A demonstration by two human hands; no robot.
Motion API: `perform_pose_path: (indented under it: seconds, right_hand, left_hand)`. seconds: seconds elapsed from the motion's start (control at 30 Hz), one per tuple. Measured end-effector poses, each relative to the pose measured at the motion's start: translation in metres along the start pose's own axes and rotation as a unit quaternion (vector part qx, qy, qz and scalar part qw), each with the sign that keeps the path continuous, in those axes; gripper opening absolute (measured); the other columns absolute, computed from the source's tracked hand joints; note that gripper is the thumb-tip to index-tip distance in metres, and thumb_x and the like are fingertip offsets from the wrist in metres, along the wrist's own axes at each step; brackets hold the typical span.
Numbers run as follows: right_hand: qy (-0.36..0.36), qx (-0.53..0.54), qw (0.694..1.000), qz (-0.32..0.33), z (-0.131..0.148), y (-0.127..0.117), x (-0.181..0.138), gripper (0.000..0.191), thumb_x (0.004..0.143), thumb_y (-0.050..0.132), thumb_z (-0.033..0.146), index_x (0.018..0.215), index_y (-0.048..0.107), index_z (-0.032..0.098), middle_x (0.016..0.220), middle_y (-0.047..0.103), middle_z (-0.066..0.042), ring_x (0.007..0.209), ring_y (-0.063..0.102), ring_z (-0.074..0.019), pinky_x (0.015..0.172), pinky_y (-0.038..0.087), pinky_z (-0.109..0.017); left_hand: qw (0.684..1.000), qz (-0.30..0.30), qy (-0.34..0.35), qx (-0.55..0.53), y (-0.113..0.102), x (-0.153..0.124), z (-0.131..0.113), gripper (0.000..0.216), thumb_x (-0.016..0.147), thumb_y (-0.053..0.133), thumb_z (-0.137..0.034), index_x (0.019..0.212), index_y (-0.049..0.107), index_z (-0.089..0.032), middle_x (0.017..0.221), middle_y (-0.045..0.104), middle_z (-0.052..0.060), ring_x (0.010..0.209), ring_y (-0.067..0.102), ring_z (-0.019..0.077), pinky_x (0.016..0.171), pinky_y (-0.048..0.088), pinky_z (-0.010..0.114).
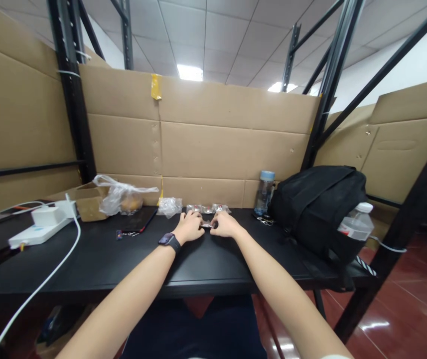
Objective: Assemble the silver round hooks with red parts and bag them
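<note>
Both my hands reach to the back half of the black table. A small flat, shiny packet (207, 225) lies between them, low over the tabletop. My left hand (190, 227), with a dark watch on its wrist, has its fingers curled and its thumb at the packet's left end. At the right end, my right hand (225, 224) pinches the packet between thumb and fingers. Its contents are too small to make out. Just behind the hands sit several small clear plastic packets (206, 209) in a row. A crumpled clear plastic bag (170, 206) lies to their left.
A black backpack (314, 204) with a bottle (357, 222) in its side pocket stands at right, beside a blue-lidded bottle (264, 193). At left are a white power strip (41, 230), a cardboard box (89, 202) and a dark tablet (140, 219). Cardboard (228, 149) walls the back.
</note>
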State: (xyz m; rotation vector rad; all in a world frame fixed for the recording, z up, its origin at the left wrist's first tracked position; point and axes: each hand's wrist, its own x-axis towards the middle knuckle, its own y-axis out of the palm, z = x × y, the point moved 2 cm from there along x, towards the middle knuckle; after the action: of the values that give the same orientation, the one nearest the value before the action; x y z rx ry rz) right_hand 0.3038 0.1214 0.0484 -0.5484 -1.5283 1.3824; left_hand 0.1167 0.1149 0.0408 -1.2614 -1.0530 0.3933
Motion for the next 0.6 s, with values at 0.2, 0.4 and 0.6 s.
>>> perform_pose_path:
  seconds: [0.2, 0.4, 0.6]
  right_hand:
    - [0.011, -0.029, 0.999, 0.007, 0.004, 0.000, -0.001, 0.020, 0.088, 0.066, 0.028, 0.103, 0.077, 0.021, 0.113, 0.066, -0.011, 0.109, 0.060, -0.0252, 0.091, 0.045, -0.031]
    - [0.008, 0.026, 0.999, -0.030, -0.005, 0.002, 0.003, 0.022, 0.095, 0.057, 0.027, 0.097, 0.077, 0.019, 0.104, 0.070, -0.011, 0.102, 0.063, -0.0225, 0.090, 0.045, -0.030]
    - [0.011, 0.159, 0.986, -0.043, -0.011, -0.001, 0.008, 0.025, 0.097, 0.052, 0.025, 0.087, 0.075, 0.019, 0.080, 0.072, -0.005, 0.077, 0.064, -0.0177, 0.074, 0.045, -0.026]
  left_hand:
    - [0.999, 0.009, -0.009, -0.039, -0.004, 0.002, 0.000, 0.024, 0.082, 0.056, -0.014, 0.097, 0.070, -0.025, 0.099, 0.072, 0.008, 0.111, 0.057, 0.0290, 0.098, 0.033, 0.048]
    - [0.995, -0.035, -0.064, -0.064, -0.004, 0.004, 0.004, 0.018, 0.090, 0.056, -0.019, 0.095, 0.072, -0.026, 0.100, 0.073, 0.007, 0.108, 0.059, 0.0285, 0.098, 0.031, 0.048]
    - [0.984, -0.083, -0.120, -0.103, -0.003, 0.006, 0.008, 0.015, 0.091, 0.057, -0.026, 0.094, 0.072, -0.025, 0.098, 0.074, 0.007, 0.108, 0.061, 0.0288, 0.096, 0.033, 0.045]
